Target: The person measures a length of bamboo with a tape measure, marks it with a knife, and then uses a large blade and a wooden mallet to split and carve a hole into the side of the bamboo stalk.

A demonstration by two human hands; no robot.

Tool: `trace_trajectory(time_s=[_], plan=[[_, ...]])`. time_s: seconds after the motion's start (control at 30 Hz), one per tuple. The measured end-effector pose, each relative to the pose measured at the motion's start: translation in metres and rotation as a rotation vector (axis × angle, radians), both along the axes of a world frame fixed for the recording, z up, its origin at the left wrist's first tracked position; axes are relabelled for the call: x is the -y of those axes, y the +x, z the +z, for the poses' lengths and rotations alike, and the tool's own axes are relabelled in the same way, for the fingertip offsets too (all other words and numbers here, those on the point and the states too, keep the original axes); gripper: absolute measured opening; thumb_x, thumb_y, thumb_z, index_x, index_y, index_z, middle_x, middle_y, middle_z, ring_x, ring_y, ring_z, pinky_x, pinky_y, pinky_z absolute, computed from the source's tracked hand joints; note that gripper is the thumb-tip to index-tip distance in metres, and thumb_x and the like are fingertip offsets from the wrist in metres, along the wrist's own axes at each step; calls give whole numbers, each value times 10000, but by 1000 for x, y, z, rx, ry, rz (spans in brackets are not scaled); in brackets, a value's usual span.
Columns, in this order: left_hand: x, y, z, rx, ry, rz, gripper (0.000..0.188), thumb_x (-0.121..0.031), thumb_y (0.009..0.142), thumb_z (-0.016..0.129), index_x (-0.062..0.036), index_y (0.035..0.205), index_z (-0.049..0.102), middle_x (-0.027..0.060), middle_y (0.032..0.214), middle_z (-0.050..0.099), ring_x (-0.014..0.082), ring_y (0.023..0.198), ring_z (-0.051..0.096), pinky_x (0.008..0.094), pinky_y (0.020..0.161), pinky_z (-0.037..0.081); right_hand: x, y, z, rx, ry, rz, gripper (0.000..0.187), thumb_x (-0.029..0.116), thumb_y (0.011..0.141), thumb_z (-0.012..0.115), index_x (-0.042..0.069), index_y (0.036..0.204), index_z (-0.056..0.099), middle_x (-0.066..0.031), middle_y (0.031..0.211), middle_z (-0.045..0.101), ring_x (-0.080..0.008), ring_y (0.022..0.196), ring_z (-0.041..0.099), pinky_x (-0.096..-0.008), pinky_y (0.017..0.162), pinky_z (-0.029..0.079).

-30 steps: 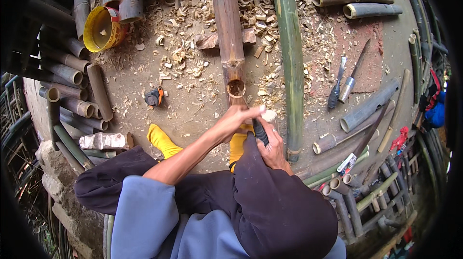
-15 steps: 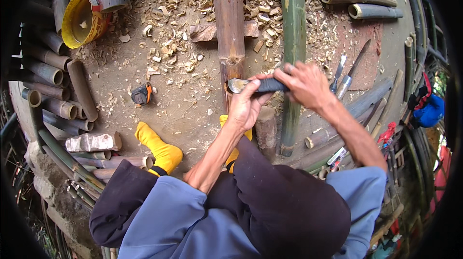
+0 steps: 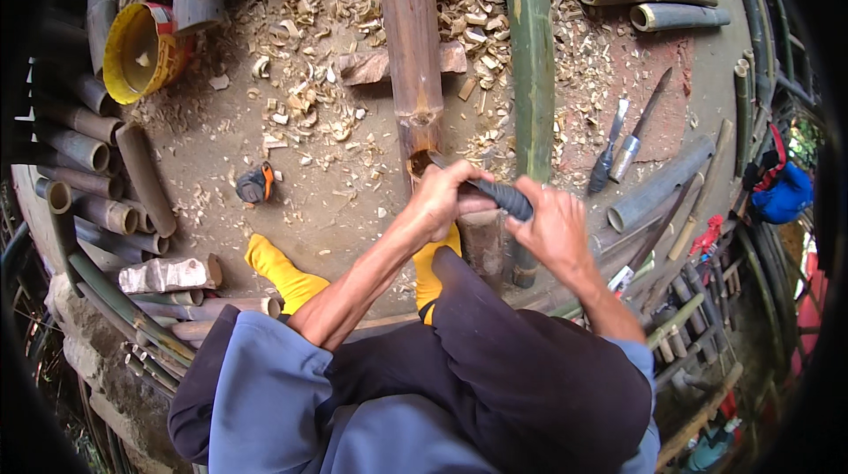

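A brown bamboo pole point(image 3: 409, 41) runs toward me from the far edge and has a dark hole cut just below its node. I hold a gouge with a black wrapped handle point(image 3: 507, 199) aslant, its blade tip at that hole. My left hand point(image 3: 439, 202) is closed round the gouge near the blade, hiding part of it. At the butt end of the handle, my right hand point(image 3: 555, 228) grips with curled fingers. A block of wood point(image 3: 371, 68) lies under the pole farther off.
A green bamboo pole point(image 3: 530, 76) lies to the right, near a chisel point(image 3: 609, 147) and a knife point(image 3: 654, 103). Wood shavings cover the ground ahead. At left are a tape measure point(image 3: 254, 183), a yellow bucket point(image 3: 113, 59) and cut bamboo pieces point(image 3: 87, 152).
The gouge has turned so its handle slopes down toward the right, and its blade tip has gone to the hole. My right hand has come lower and nearer to me.
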State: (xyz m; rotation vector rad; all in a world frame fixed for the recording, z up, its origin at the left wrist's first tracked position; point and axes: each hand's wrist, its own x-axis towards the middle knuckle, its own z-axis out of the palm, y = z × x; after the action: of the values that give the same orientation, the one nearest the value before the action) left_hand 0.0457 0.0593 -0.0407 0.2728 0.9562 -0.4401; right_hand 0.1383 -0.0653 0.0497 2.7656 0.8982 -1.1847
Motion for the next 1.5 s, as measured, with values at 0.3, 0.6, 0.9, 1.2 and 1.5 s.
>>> trace_trajectory(time_s=[0.3, 0.6, 0.9, 1.2, 1.5], plan=[[44, -2, -19, 285, -526, 956, 307, -152, 912, 536, -16, 1187, 513, 140, 1237, 518, 262, 1175, 492, 371, 1057, 385, -55, 83, -24, 286, 231, 1110, 135, 205, 816, 573, 132, 922, 615, -37, 764, 650, -172, 800, 626, -316, 708, 452], [37, 21, 0, -294, -342, 788, 170, -117, 931, 479, 36, 984, 531, 193, 1113, 553, 288, 1065, 561, 367, 983, 461, -42, 106, -71, -242, 53, 741, 233, 211, 569, 682, 117, 776, 628, -92, 605, 600, -283, 603, 616, -416, 576, 488], [-34, -7, 16, -171, 112, -690, 229, -187, 869, 473, 27, 862, 553, 167, 841, 613, 228, 735, 644, 286, 636, 585, 10, -92, -49, -536, 124, -411, 329, 167, 760, 589, -46, 1004, 532, -245, 718, 625, -352, 676, 648, -424, 636, 522], [49, -22, 12, 62, -292, 572, 286, -167, 925, 473, 47, 1113, 504, 178, 1169, 530, 267, 1131, 518, 383, 1016, 420, -18, 63, -28, -199, 65, 859, 279, 99, 709, 610, 18, 960, 520, -169, 691, 627, -338, 653, 644, -438, 610, 528], [-40, -8, 24, -106, 118, -726, 282, -175, 922, 412, 53, 924, 577, 213, 869, 634, 246, 755, 675, 266, 563, 589, 22, -81, -53, -563, 188, -328, 389, 136, 764, 590, -64, 1069, 453, -266, 750, 621, -386, 713, 647, -432, 670, 532]])
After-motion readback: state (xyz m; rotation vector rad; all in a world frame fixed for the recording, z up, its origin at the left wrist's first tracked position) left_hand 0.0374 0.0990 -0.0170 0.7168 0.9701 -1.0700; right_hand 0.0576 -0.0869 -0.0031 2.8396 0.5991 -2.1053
